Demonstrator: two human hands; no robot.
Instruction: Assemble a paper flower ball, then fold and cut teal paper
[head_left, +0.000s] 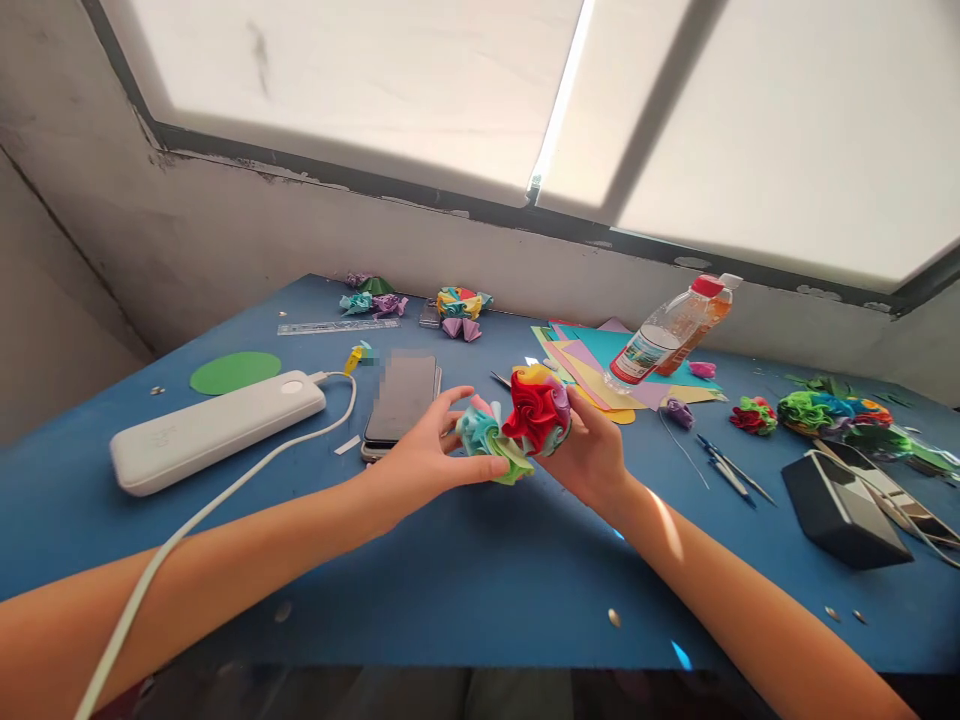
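My left hand is closed around a light blue and green folded paper flower, its thumb along the near side. A red folded paper flower ball, with yellow and purple parts behind, is in my right hand, whose fingers are mostly hidden behind it. The two pieces touch above the blue table; whether they are joined I cannot tell. Just beyond my left hand lie stacked phones. Coloured paper sheets are spread behind my right hand.
At left are a white power bank with a cable, a green paper disc and a clear ruler. Two bottles stand on the paper. At right are pens, more paper flowers and a black box-shaped device.
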